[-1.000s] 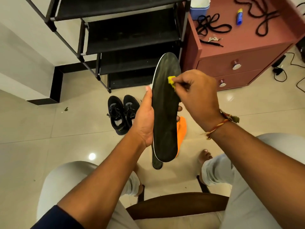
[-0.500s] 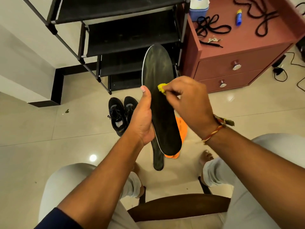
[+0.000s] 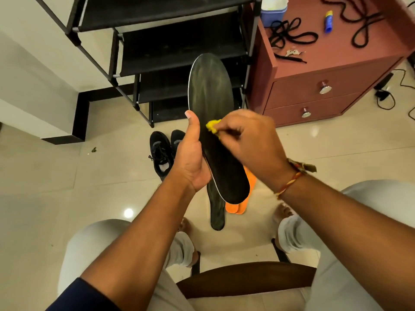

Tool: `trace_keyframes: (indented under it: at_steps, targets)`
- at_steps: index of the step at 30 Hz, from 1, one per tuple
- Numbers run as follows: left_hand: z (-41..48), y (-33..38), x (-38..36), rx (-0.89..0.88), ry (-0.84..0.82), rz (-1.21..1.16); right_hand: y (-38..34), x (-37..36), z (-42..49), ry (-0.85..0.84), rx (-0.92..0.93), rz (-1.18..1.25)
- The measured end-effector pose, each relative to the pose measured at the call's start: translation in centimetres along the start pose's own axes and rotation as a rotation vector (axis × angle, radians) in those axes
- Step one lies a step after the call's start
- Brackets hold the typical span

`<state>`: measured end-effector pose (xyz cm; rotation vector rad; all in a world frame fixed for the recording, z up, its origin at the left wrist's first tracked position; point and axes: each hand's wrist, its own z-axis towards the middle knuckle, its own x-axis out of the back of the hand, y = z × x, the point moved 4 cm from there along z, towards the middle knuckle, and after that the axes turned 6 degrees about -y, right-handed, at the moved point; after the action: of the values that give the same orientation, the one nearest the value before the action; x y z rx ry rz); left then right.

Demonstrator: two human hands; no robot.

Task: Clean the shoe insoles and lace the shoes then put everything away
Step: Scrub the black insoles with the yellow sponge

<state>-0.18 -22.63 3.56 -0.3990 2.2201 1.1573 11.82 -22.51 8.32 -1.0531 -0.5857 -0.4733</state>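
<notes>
Gripping long dark insole (image 3: 211, 104), left hand (image 3: 190, 160); right hand (image 3: 249, 140) pinches crumpled yellow cloth (image 3: 212, 126).

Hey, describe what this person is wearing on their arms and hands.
Both hands are bare, no gloves. The right hand has a braided red and yellow thread band tied at the wrist, with a knotted tuft sticking out. The left hand has nothing at its wrist; a dark navy sleeve is pushed up near the elbow.

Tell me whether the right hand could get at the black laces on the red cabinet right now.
Probably not yet. The right hand is pinching a yellow cloth against the insole. The laces lie uncovered on the cabinet, but farther off, so it needs freeing and a long stretch.
</notes>
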Motion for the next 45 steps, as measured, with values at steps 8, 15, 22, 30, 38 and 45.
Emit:
trace_keyframes:
  at_steps: [8, 15, 22, 30, 38, 45]
  targets:
    - [0.4, 0.6, 0.6, -0.085, 0.085, -0.091, -0.6, -1.1, -0.9, -0.051, -0.037, 0.074]
    - [-0.1, 4.0, 2.0, -0.305, 0.157, -0.127, -0.6, -1.7, -1.0, -0.096, -0.016, 0.048]
    - [-0.5, 4.8, 2.1, -0.345, 0.184, -0.243, -2.4, -2.7, -2.4, -0.161, 0.058, 0.139]
    - [-0.6, 5.7, 3.1, -0.372, 0.230, -0.339, -2.2, -3.4, -2.8, -0.184, 0.034, 0.138]
    - [-0.1, 4.3, 2.8, -0.310, 0.194, -0.279, 0.1, -1.8, -1.6, -0.049, -0.053, 0.080]
    - [-0.1, 1.1, 1.0, -0.128, 0.085, -0.175, -3.3, -2.1, -1.3, -0.076, 0.085, 0.119]
